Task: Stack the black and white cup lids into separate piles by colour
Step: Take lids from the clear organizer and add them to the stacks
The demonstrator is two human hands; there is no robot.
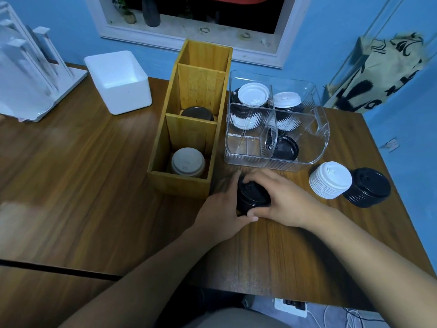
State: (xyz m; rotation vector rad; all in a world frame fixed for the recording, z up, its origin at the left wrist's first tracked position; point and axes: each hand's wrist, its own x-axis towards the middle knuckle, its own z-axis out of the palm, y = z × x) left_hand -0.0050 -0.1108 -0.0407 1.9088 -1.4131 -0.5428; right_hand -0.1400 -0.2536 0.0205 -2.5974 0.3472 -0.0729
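A brown wood-grain table (82, 176) fills the view, with a dark seam crossing its near left part. Behind it is a blue wall (71, 39) with a white window frame (189, 41) at 12 o'clock. A printed bag (383, 74) hangs at 2 o'clock. On the floor at 5 o'clock lies a power strip (290, 305) with cables.

At the table's 10 o'clock corner stands a white rack (30, 74), with a white box (123, 91) just beside it. A wooden box (179, 183) with three compartments runs from centre toward 12 o'clock. Its near compartment holds a white lid (188, 162), its middle one a black lid (197, 113). To its right, at 1 o'clock, sits a clear bin (272, 163) holding mixed lids, white ones (253, 94) on top at the back and a black one (285, 146) near the front.

The black stack (251, 195) stands on the table just in front of the wooden box's near right corner. Its axis is about upright, tops up, sip holes facing the camera. The left hand (222, 209) grasps its left side with curled fingers. The right hand (283, 200) grasps its right side, thumb on the near edge and fingers over the far edge.

At 3 o'clock from the hands a white pile (329, 179) and a black pile (367, 188) stand touching, tops up, white on the left.
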